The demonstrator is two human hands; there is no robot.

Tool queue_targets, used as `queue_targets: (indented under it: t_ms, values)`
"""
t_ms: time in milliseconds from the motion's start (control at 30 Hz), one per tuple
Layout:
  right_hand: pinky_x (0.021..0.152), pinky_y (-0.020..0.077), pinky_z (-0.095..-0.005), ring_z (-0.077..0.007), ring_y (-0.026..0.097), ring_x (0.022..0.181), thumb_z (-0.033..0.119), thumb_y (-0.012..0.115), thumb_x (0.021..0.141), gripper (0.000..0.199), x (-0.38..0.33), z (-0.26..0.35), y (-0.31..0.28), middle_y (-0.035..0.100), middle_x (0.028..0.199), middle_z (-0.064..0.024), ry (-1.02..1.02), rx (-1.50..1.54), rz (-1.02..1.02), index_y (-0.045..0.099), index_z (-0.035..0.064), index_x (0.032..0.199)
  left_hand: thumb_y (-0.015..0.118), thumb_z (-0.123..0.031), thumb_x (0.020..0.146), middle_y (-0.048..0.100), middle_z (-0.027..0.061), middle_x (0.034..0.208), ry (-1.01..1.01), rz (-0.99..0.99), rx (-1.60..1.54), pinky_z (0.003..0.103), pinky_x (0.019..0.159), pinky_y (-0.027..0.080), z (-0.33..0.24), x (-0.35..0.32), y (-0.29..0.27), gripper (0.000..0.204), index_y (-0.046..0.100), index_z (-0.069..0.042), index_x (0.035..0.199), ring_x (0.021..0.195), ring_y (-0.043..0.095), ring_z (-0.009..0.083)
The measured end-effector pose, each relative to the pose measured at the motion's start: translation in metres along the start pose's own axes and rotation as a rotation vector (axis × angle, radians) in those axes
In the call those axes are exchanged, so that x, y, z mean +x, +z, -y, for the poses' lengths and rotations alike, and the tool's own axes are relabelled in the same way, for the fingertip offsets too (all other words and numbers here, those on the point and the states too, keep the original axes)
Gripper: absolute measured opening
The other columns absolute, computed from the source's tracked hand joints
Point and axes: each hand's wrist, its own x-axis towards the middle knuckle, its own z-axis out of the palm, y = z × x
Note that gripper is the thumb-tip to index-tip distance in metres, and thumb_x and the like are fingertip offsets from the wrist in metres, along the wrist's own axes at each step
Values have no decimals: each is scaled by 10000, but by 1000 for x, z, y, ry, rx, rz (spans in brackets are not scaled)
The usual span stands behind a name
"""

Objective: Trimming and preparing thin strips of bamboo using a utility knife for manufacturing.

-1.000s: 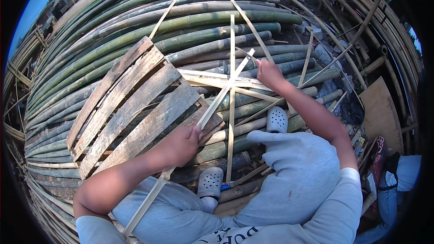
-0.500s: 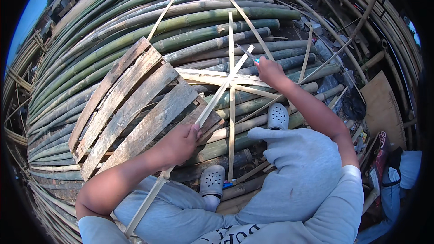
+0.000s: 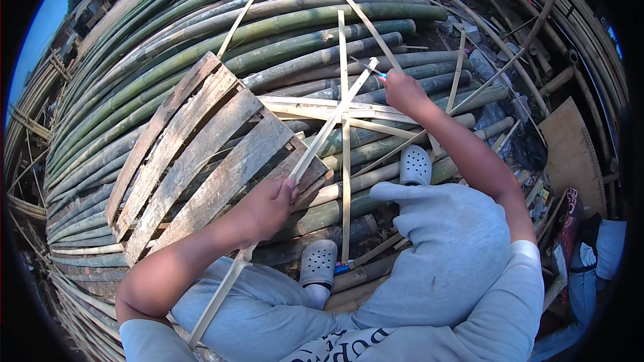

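Observation:
My left hand (image 3: 263, 211) is closed around a long pale bamboo strip (image 3: 315, 147), which slants from beside my left thigh up to the far middle. My right hand (image 3: 404, 92) grips a knife (image 3: 365, 67) with a thin blade and a bit of blue showing at its handle. The blade lies by the strip's far tip; whether it touches the wood I cannot tell. Most of the knife's handle is hidden in my fingers. Under the held strip, several other pale strips (image 3: 346, 188) cross one another on the bamboo poles (image 3: 315, 13).
A slatted wooden pallet (image 3: 201, 161) leans beside my left arm. My feet, in grey clogs (image 3: 318, 263), rest among the poles. To the right lie a brown board (image 3: 573, 154), black plastic (image 3: 530, 151) and scattered litter. More poles are stacked at the far right.
My right hand and the knife have shifted slightly right, with the knife lying closer along the strip's tip. My left hand keeps its hold. The whole view has tilted a little.

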Motion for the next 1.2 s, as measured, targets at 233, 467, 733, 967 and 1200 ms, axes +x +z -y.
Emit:
queue_targets:
  t_ms: [233, 467, 733, 967, 1200]
  values:
    - [572, 506, -504, -398, 644, 617, 300, 474, 1019, 317, -5, -3, 3, 648, 671, -190, 57, 2, -28, 500, 10, 895, 302, -395, 1082, 416, -38, 661, -118, 20, -52, 248, 408, 309, -6, -3, -1, 371, 461, -147, 857, 449, 367, 75]
    - [555, 511, -505, -391, 652, 603, 294, 462, 1025, 309, -8, -9, 9, 643, 648, -182, -15, -75, 14, 509, 18, 895, 305, -417, 1077, 425, -43, 675, -31, 4, -19, 233, 408, 303, -3, 1, 1, 373, 461, -154, 863, 451, 367, 63]
    - [519, 517, -476, -380, 655, 582, 306, 475, 1021, 312, -3, -16, 14, 648, 640, -168, -103, -103, -15, 529, 20, 909, 301, -417, 1076, 426, -38, 685, -62, -6, -7, 238, 401, 307, -5, -1, 0, 370, 462, -158, 866, 457, 371, 64]
    - [662, 507, -529, -403, 677, 745, 269, 425, 1036, 311, -2, 13, 9, 671, 766, -220, 194, 16, 116, 533, 5, 912, 295, -419, 1076, 421, -34, 686, -96, -11, -24, 241, 402, 314, -3, 0, -1, 375, 459, -153, 868, 461, 366, 71]
    - [605, 501, -521, -407, 659, 654, 282, 444, 1030, 300, -13, 14, 4, 659, 693, -198, 166, 11, 62, 502, 3, 935, 292, -410, 1079, 420, -28, 671, -28, -15, 30, 246, 403, 316, 0, 1, 0, 378, 449, -146, 858, 454, 367, 76]
